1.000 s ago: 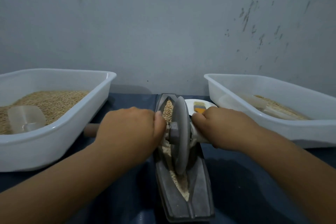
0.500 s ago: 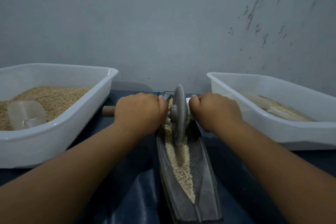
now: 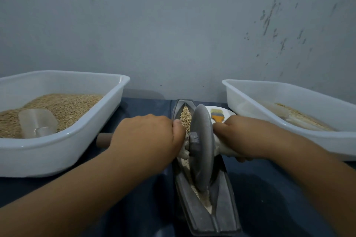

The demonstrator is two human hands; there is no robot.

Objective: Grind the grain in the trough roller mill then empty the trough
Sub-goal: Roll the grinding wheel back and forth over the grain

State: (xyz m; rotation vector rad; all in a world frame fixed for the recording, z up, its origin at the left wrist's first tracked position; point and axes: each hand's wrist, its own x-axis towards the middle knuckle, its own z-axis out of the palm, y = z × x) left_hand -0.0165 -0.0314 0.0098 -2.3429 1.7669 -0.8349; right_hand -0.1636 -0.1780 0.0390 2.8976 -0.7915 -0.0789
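Trough (image 3: 227,215) long axis 12–6 on surface. Wheel (image 3: 201,146) mid-trough; whole grain (image 3: 185,116) lies at 12. Left hand (image 3: 146,136), right hand (image 3: 244,136): fingers curled round axle handles, equally near.

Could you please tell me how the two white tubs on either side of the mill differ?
The left tub holds a deep heap of grain; the right tub holds only a thin layer. The left tub has a clear scoop on its grain; the right tub's pale tool is too blurred to identify. Both are white, rectangular and open-topped.
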